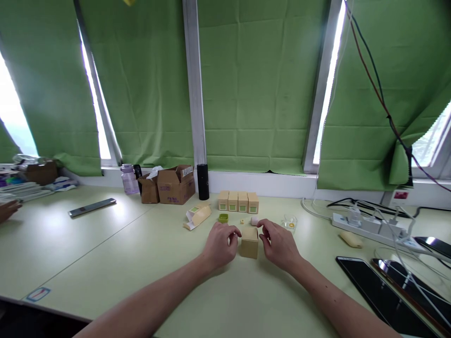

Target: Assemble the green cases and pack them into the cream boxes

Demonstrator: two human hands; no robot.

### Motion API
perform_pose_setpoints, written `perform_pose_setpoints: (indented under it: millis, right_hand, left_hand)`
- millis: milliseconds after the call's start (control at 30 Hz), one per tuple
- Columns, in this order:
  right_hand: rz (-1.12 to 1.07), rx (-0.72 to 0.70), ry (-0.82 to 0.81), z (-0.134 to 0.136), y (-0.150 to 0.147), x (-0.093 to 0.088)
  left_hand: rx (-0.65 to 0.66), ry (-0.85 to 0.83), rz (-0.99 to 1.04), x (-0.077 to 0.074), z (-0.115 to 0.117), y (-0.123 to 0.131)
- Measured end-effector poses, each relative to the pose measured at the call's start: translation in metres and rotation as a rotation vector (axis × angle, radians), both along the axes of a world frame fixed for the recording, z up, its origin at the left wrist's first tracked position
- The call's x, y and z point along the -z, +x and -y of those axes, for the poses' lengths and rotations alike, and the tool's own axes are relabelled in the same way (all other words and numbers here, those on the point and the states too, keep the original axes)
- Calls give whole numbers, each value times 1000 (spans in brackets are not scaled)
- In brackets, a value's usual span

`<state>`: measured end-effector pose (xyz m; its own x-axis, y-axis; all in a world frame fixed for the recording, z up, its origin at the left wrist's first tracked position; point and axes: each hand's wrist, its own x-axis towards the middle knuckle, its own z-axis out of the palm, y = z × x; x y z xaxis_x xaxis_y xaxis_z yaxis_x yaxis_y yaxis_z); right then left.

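A small closed cardboard box (249, 246) stands upright on the table between my two hands. My left hand (221, 242) is at its left side, fingers curved, the index fingertip at or very near the top edge. On the opposite side is my right hand (278, 243), with thumb and index finger apart close to the box's upper right edge. Contact on either side is hard to tell. Just beyond lie a green square container (223, 218), a tiny yellow piece (242, 221), a whitish-pink small object (254, 220) and a clear container (290, 222) with something yellow inside.
Several matching boxes (238, 202) stand in a row behind. An opened carton (197, 216) lies left of them, near larger brown boxes (176, 185) and a black bottle (203, 182). A power strip (369, 228), cables and dark tablets (380, 291) occupy the right. Another person's hand (9, 209) shows far left.
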<state>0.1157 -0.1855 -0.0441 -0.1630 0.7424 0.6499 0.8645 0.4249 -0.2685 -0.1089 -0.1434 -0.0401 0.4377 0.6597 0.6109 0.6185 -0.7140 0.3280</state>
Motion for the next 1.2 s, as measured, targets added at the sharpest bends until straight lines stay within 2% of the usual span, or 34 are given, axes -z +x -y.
perform_pose_setpoints:
  millis: [233,367,933,1200]
  right_hand:
    - [3,-212,72,14,-3,-9]
    - [57,-227,41,14,-5,-8]
    - [-33,-3,-53,-5,2,5]
    - [39,166,-236,-13,5,17]
  left_hand:
    - [-28,-140,-11,9,-7,0]
    - [-3,-197,-35,12,-8,0]
    - [-34,-180,-12,2,-1,2]
    - [-24,-150,-56,-1,0,2]
